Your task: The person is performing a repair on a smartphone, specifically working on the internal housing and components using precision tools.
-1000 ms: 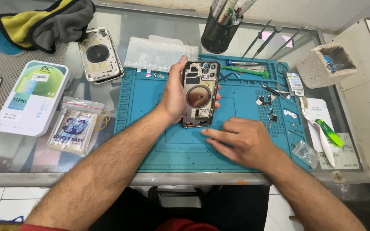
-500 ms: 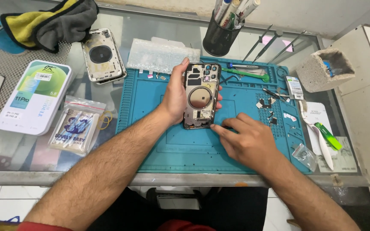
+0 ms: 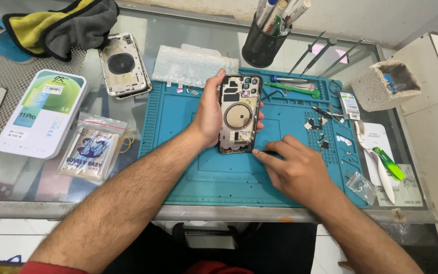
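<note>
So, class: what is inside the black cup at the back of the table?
The black cup holds several upright pens and tools; only their upper ends show. Their lower parts and the cup's bottom are hidden by its wall.

I've got open blue mat (image 3: 219, 177) below my right hand (image 3: 297, 172), but small loose parts (image 3: 323, 129) and a pen cup (image 3: 262, 48) crowd the right and top.

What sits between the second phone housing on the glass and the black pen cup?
In the head view, a bubble-wrap sheet lies on the glass between the spare phone housing and the black pen cup, along the blue mat's top edge.
</note>
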